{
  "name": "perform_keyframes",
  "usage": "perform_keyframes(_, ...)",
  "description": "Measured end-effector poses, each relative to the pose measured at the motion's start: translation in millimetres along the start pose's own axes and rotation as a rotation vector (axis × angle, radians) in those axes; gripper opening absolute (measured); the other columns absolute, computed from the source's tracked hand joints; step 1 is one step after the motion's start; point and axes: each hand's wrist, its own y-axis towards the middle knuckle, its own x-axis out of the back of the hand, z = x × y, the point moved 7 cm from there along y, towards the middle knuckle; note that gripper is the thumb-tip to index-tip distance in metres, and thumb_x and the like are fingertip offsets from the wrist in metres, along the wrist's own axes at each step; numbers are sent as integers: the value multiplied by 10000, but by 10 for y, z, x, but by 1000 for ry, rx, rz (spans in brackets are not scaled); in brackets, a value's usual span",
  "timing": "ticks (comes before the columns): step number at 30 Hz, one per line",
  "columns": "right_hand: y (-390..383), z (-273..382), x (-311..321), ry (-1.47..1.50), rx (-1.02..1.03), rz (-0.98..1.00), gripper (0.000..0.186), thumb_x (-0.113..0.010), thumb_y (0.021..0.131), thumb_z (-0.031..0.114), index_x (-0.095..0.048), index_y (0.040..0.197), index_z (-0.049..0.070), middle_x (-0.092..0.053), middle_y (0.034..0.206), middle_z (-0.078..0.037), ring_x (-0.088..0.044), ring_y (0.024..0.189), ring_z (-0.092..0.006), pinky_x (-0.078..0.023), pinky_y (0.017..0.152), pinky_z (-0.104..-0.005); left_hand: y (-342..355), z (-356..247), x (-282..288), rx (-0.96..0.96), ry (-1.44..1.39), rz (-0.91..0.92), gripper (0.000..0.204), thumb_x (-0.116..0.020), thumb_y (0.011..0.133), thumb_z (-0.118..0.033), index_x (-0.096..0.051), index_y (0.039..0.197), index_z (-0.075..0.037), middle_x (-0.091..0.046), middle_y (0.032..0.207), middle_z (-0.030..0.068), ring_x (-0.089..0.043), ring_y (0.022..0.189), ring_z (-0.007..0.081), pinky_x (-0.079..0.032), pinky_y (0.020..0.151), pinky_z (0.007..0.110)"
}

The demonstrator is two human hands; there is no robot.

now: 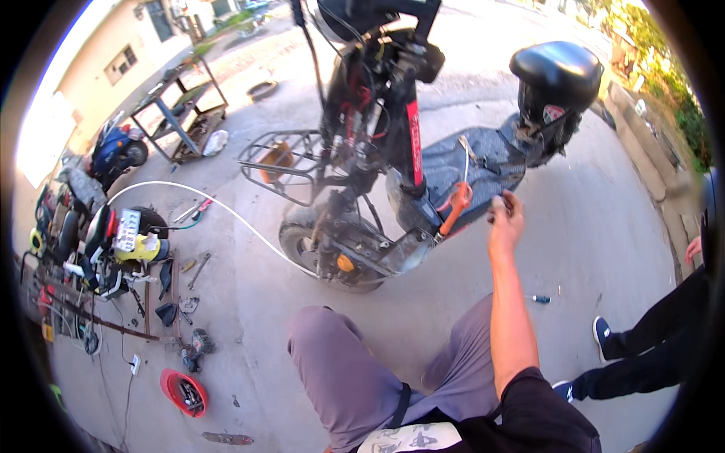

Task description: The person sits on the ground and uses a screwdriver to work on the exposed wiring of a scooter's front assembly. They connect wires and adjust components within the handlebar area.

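My right hand (506,219) is raised at the end of my outstretched arm, just right of the scooter's footboard. Its fingers are curled together; a small dark patch shows at the fingertips, too small to name. Left of it, an orange-handled tool (456,204) with a thin pale shaft leans by the edge of the grey floor mat (483,170). The scooter (362,136) stands in front of me, its front bodywork stripped and wires exposed. A white hose (226,208) curves in from the left to its front wheel (298,238). My left hand is out of view.
At left stand a motorbike (136,245) with a plate, loose tools and parts, a cordless drill (198,347) and a red bowl (172,389) of parts. A metal workbench (175,124) is farther back. A screwdriver (540,299) lies right; another person's legs (649,332) stand beyond.
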Motion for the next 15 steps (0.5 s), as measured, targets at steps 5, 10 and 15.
perform_keyframes(5, -775, 934, 52, 125, 122, 65, 213, -709, 1053, 121, -689, 1247, 35, -624, 852, 23, -512, 645, -42, -394, 568, -236, 148, -483, 569, -352, -254, -291, 297, -529, 1134, -226, -630, 976, 4, -583, 699, 36, -555, 605, 169, -490, 586, 379)
perform_keyframes(10, -1757, 1506, -27, -2, 276, 315, 146, -727, 1033, 105, -728, 1168, 48, -636, 798, 31, -548, 643, -56, -417, 579, -229, -579, -2541, 1253, -935, -506, -377, 219, -506, 1148, -187, -586, 1138, 17, -568, 879, 47, -525, 779, 133, -486, 726, 332)
perform_keyframes(15, -2690, 1321, 339, -210, 504, 448, 204, -794, 959, 75, -746, 1156, 57, -615, 717, -8, -528, 555, -67, -436, 530, -268, -1761, -3978, 1051, -1437, -583, -142, 160, -538, 1098, -90, -587, 1211, 11, -608, 985, 71, -573, 873, 150, -504, 795, 336)
